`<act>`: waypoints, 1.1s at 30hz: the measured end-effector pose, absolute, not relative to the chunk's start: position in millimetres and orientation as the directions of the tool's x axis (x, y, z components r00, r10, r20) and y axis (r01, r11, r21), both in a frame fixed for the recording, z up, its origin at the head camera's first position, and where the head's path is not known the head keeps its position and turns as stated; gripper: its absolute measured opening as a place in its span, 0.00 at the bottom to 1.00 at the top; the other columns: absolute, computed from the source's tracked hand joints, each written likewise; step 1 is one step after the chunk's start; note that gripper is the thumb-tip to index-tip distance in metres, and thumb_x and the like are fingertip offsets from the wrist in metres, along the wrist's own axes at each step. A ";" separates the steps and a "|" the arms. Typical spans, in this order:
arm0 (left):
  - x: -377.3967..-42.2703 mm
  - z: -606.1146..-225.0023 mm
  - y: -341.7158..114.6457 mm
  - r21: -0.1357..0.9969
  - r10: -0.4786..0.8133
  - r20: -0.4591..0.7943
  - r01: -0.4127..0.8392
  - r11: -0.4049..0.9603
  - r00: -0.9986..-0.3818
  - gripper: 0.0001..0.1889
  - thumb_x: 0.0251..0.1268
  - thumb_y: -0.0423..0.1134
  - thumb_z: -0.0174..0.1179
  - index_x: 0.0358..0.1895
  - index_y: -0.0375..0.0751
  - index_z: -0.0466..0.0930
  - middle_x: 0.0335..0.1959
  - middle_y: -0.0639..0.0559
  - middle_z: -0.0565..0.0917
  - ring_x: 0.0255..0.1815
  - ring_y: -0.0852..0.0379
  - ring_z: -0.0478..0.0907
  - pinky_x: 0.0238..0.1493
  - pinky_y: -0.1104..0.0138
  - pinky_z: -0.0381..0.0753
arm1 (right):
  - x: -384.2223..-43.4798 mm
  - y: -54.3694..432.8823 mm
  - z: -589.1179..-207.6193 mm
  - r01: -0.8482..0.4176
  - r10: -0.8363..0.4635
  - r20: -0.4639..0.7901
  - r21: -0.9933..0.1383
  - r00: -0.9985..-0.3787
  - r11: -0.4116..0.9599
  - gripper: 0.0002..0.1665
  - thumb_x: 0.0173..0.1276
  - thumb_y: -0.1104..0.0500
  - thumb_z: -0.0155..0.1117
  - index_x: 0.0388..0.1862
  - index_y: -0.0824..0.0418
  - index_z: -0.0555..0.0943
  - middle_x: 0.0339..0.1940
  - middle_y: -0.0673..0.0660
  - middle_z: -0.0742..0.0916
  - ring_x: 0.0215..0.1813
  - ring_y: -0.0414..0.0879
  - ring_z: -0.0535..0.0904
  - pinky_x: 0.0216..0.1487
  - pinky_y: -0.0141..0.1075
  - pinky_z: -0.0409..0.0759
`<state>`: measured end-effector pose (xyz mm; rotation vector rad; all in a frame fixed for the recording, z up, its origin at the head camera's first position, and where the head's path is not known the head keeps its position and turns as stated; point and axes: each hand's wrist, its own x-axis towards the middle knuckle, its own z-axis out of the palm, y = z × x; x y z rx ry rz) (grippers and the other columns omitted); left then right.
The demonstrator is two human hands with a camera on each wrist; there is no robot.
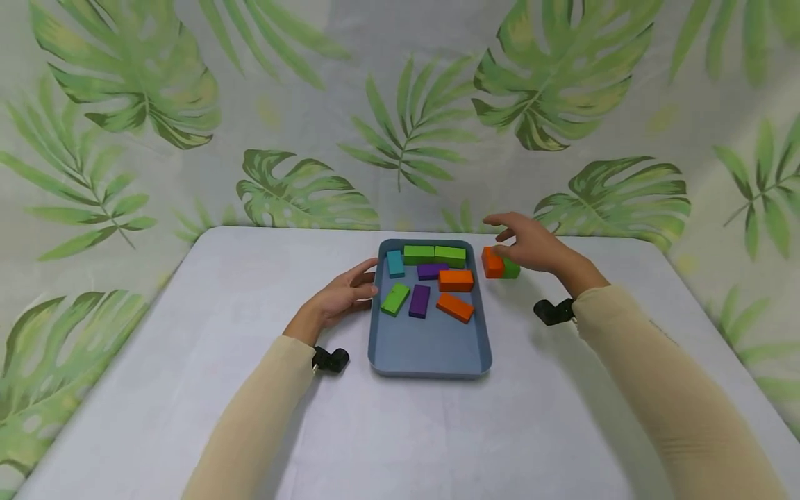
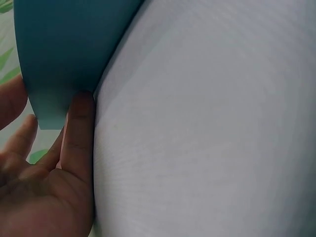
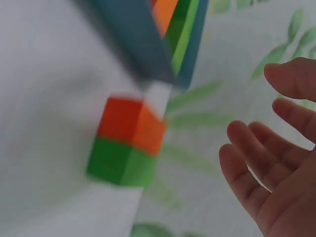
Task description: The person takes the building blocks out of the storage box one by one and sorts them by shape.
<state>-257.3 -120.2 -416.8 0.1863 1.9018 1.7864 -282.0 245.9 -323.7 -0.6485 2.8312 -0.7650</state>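
The head view looks forward and down from above, distant enough to take in the whole blue-grey tray [image 1: 430,351] and the leaf-print backdrop [image 1: 406,132]. The left wrist view, turned sideways, faces the tray's wall closely past the left hand [image 1: 340,298]; the right wrist view, also turned, shares with the head view the orange block [image 1: 492,262] and green block [image 1: 510,268] near the right hand [image 1: 531,243].

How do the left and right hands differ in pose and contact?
Contact: the left hand touches the outer wall of the blue-gray tray; the right hand touches nothing.

Height: the left hand is low by the white tabletop; the right hand is raised, near the orange block and green block outside the tray.

Shared: both are bare, with beige sleeves.
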 end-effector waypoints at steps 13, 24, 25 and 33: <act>-257.5 -417.7 -120.8 0.963 0.423 -0.271 -0.242 0.123 -0.865 0.38 0.73 0.29 0.51 0.80 0.59 0.49 0.81 0.45 0.55 0.77 0.44 0.62 0.77 0.49 0.63 | -262.2 186.2 -322.6 -0.516 -0.598 -0.049 -0.452 -0.800 0.728 0.28 0.68 0.70 0.56 0.67 0.64 0.74 0.65 0.65 0.79 0.59 0.59 0.80 0.53 0.49 0.83; -254.6 -419.4 -119.8 0.961 0.423 -0.276 -0.249 0.118 -0.863 0.38 0.73 0.30 0.52 0.80 0.59 0.49 0.80 0.44 0.56 0.77 0.43 0.62 0.77 0.49 0.63 | -256.1 167.9 -344.5 -0.554 -0.603 -0.124 -0.286 -0.788 0.782 0.30 0.63 0.76 0.55 0.64 0.63 0.78 0.62 0.65 0.80 0.62 0.59 0.78 0.65 0.52 0.78; -254.6 -419.6 -119.7 0.962 0.427 -0.272 -0.245 0.118 -0.863 0.38 0.73 0.30 0.52 0.80 0.58 0.49 0.80 0.44 0.56 0.77 0.42 0.62 0.77 0.48 0.63 | -255.9 167.9 -345.5 -0.553 -0.602 -0.137 -0.277 -0.787 0.786 0.30 0.63 0.76 0.55 0.65 0.63 0.78 0.63 0.64 0.80 0.62 0.59 0.78 0.64 0.52 0.79; -254.7 -417.9 -119.9 0.966 0.437 -0.260 -0.235 0.109 -0.861 0.38 0.73 0.29 0.51 0.81 0.57 0.47 0.81 0.42 0.54 0.77 0.41 0.61 0.77 0.48 0.62 | -257.1 167.7 -350.8 -0.570 -0.611 -0.155 -0.242 -0.776 0.785 0.28 0.63 0.73 0.60 0.63 0.61 0.79 0.60 0.62 0.82 0.61 0.58 0.78 0.65 0.53 0.78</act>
